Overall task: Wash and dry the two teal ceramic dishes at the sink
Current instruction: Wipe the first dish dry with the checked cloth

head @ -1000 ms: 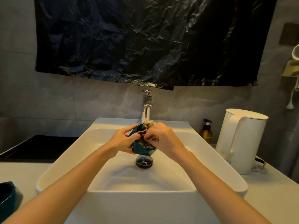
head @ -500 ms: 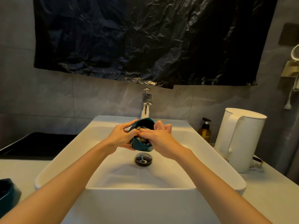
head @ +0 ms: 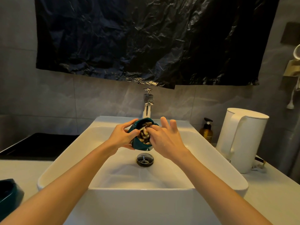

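Note:
Over the white sink (head: 65, 159), below the chrome tap (head: 147, 104), my left hand (head: 122, 137) grips a small teal ceramic dish (head: 141, 146) by its left rim, tilted with the opening toward me. A brown-and-cream patterned cloth (head: 144, 133) is stuffed inside it. My right hand (head: 164, 137) presses the cloth into the dish with thumb and forefinger, while its other fingers stick up straight. The second teal dish (head: 8, 194) sits on the counter at the far left edge, partly cut off.
A round black drain plug (head: 145, 159) lies in the basin under the dish. Right of the sink stand an amber pump bottle (head: 206, 133) and a white electric kettle (head: 241, 138). A black tray (head: 37, 146) lies on the left counter. Black plastic sheeting (head: 154, 39) covers the wall above.
The dish has turned in my left hand, showing more of the cloth inside. My right hand's outer fingers have lifted and spread while it works the cloth around.

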